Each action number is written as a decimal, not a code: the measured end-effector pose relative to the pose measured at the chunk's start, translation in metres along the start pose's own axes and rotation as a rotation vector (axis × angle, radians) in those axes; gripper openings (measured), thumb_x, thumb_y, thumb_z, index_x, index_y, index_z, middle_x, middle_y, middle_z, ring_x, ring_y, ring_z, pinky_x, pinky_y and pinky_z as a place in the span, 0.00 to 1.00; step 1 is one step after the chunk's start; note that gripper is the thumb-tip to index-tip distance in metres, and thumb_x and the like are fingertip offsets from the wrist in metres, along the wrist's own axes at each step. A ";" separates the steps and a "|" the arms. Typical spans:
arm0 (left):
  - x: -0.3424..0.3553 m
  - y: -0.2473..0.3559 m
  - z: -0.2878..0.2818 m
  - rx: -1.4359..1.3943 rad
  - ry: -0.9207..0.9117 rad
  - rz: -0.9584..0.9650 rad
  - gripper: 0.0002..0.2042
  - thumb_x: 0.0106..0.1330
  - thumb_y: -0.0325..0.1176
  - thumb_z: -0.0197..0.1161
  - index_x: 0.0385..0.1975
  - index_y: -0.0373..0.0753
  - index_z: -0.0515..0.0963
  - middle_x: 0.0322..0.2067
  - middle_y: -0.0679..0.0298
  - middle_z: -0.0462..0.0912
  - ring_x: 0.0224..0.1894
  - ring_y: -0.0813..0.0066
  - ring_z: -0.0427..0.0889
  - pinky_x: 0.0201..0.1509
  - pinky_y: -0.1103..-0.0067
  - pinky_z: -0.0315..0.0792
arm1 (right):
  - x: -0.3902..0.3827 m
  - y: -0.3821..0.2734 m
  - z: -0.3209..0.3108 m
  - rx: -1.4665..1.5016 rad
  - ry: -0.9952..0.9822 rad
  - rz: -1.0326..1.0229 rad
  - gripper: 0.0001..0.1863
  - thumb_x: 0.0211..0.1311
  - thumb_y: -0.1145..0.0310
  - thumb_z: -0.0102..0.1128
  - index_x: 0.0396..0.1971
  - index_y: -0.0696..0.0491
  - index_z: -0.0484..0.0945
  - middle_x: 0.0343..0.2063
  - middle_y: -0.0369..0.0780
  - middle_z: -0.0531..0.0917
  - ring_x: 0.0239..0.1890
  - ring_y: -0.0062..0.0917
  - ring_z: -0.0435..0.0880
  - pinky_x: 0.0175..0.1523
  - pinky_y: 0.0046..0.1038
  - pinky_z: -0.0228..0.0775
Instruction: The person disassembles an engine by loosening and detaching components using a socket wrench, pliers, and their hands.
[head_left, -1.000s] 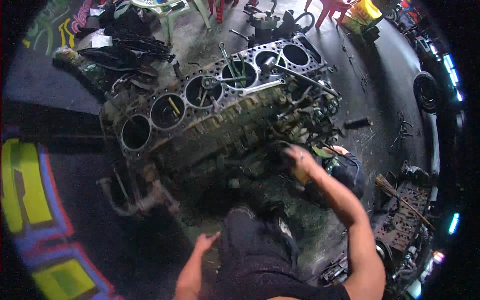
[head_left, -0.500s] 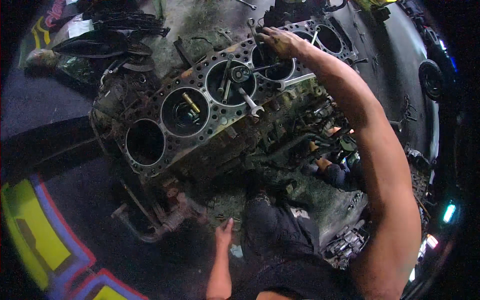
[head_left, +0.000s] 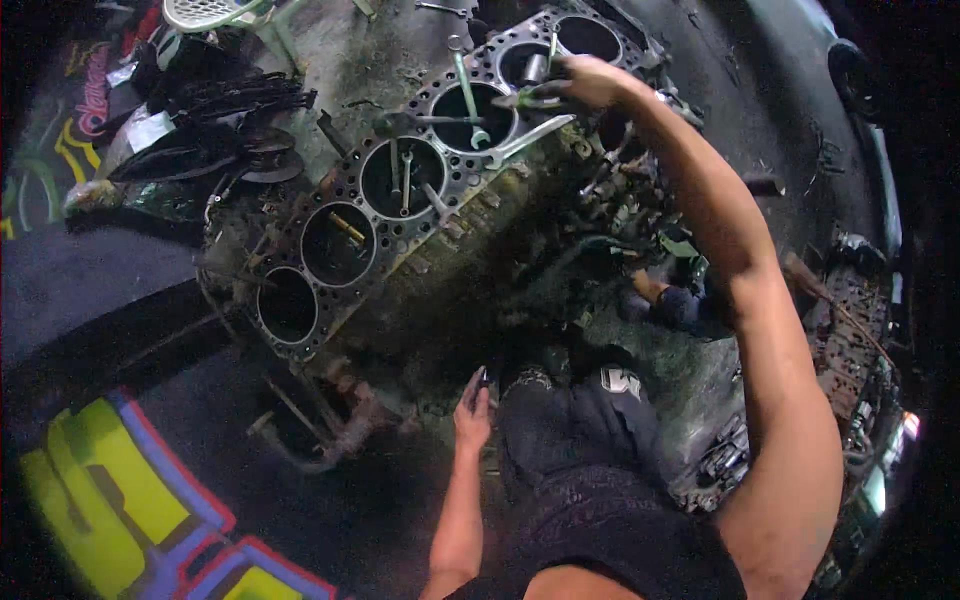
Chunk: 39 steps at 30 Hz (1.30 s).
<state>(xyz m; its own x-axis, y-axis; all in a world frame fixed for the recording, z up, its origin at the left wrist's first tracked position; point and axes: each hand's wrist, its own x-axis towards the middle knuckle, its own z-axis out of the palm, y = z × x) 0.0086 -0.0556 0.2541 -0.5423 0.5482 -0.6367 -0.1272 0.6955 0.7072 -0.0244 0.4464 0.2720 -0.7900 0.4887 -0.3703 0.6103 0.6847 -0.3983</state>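
A grimy grey multi-cylinder engine block (head_left: 430, 200) lies tilted across the dirty workshop floor, its round bores facing up. The right hand (head_left: 588, 80) is stretched out over the far end of the block, fingers curled around a slim green-tinted tool (head_left: 535, 100) that lies across the rim of a bore; the grip looks closed, though the blur there makes the exact pinch hard to tell. Just beside it, a silver combination spanner (head_left: 525, 138) rests on the deck of the block, and a long socket extension (head_left: 466, 95) leans into the neighbouring bore. More loose metal tools (head_left: 405, 180) stick out of the next bore down.

The left hand (head_left: 473, 418) hangs low beside the dark-trousered knee (head_left: 560, 420), fingers loosely together and holding nothing, well apart from the block's top face. A bent rusty pipe (head_left: 320, 440) juts from the near end of the block. A heap of black parts (head_left: 215, 130) sits beyond, and a yellow-painted floor marking (head_left: 110, 490) lies at the lower left.
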 end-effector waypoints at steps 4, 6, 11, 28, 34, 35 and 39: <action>0.006 0.015 0.011 -0.105 0.012 0.099 0.16 0.60 0.35 0.48 0.50 0.45 0.65 0.18 0.71 0.69 0.19 0.87 0.62 0.21 0.88 0.58 | -0.169 0.033 -0.027 0.673 0.111 -0.183 0.20 0.56 0.58 0.43 0.45 0.55 0.67 0.41 0.42 0.71 0.45 0.27 0.68 0.51 0.24 0.57; 0.019 0.032 0.009 -0.065 0.139 0.196 0.16 0.60 0.33 0.48 0.49 0.42 0.65 0.19 0.72 0.66 0.21 0.87 0.61 0.24 0.88 0.60 | -0.231 0.033 0.000 1.211 0.248 0.100 0.19 0.55 0.57 0.45 0.42 0.53 0.69 0.39 0.39 0.72 0.42 0.24 0.69 0.48 0.24 0.59; 0.087 0.091 -0.014 0.212 0.340 0.445 0.16 0.59 0.28 0.46 0.48 0.35 0.65 0.40 0.59 0.72 0.33 0.81 0.70 0.33 0.85 0.66 | -0.333 0.049 0.063 1.604 0.137 0.033 0.45 0.16 0.64 0.72 0.46 0.59 0.63 0.35 0.37 0.69 0.41 0.18 0.65 0.42 0.17 0.59; 0.338 0.235 0.008 1.303 0.218 0.710 0.22 0.53 0.49 0.51 0.47 0.47 0.66 0.33 0.46 0.73 0.38 0.50 0.72 0.39 0.65 0.66 | -0.382 0.018 0.230 0.966 0.070 0.871 0.26 0.39 0.68 0.53 0.44 0.55 0.63 0.33 0.48 0.75 0.40 0.41 0.72 0.45 0.32 0.62; 0.326 0.228 0.059 1.377 0.280 0.702 0.22 0.53 0.50 0.50 0.46 0.47 0.67 0.34 0.49 0.74 0.38 0.51 0.72 0.40 0.65 0.65 | -0.366 0.043 0.303 1.171 0.371 0.820 0.22 0.38 0.75 0.48 0.41 0.56 0.65 0.34 0.46 0.76 0.37 0.35 0.74 0.42 0.29 0.65; 0.324 0.227 0.054 1.382 0.333 0.697 0.22 0.53 0.50 0.50 0.46 0.47 0.68 0.34 0.51 0.75 0.38 0.51 0.72 0.40 0.65 0.65 | -0.358 0.042 0.306 1.183 0.364 0.820 0.22 0.38 0.75 0.48 0.41 0.56 0.65 0.34 0.46 0.76 0.37 0.35 0.74 0.42 0.29 0.65; 0.303 0.229 0.074 1.369 0.395 0.589 0.20 0.52 0.50 0.50 0.44 0.51 0.69 0.36 0.55 0.75 0.38 0.52 0.73 0.41 0.66 0.66 | -0.335 0.028 0.305 2.070 0.446 0.707 0.19 0.34 0.83 0.38 0.33 0.62 0.67 0.39 0.46 0.73 0.39 0.31 0.74 0.37 0.26 0.70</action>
<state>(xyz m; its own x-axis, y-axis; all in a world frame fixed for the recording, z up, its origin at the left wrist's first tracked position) -0.1230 0.3041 0.1998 -0.4470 0.8887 -0.1024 0.8914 0.4330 -0.1336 0.2750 0.1371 0.1286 -0.2578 0.5830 -0.7705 -0.3258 -0.8032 -0.4987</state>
